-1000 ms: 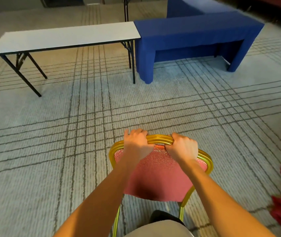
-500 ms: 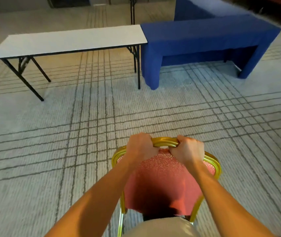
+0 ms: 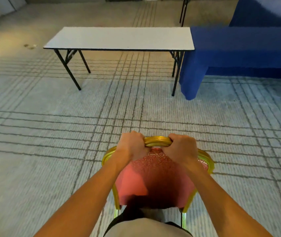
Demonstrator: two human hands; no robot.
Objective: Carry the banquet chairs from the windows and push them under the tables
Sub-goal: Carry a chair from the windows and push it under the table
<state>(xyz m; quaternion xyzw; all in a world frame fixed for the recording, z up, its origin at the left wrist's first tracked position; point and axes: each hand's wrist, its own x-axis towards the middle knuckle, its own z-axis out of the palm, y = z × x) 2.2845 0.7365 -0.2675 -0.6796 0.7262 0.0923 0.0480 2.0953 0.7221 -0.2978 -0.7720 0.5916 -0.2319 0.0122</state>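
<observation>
Far left: patterned carpet runs up to the bare white-topped table. Its folding legs are splayed at each end, so the gap between them is the likely slot for a seat. Left hand grips the gilt top rail of the banquet chair, fingers curled over the rail's far edge. The chair is close in front of the person's body, its red padded back facing them, well apart from the table. Cannot tell whether its legs touch the carpet. Right hand mirrors the grip just beside the left, fingers wrapped over the same rail. Both hands close together at the crest, judged to give balance for lifting and a straight line for steering toward the gap. Far right: blue-draped table butts against the white one's end, and its skirt hides the underside, so legroom there is unknown.
</observation>
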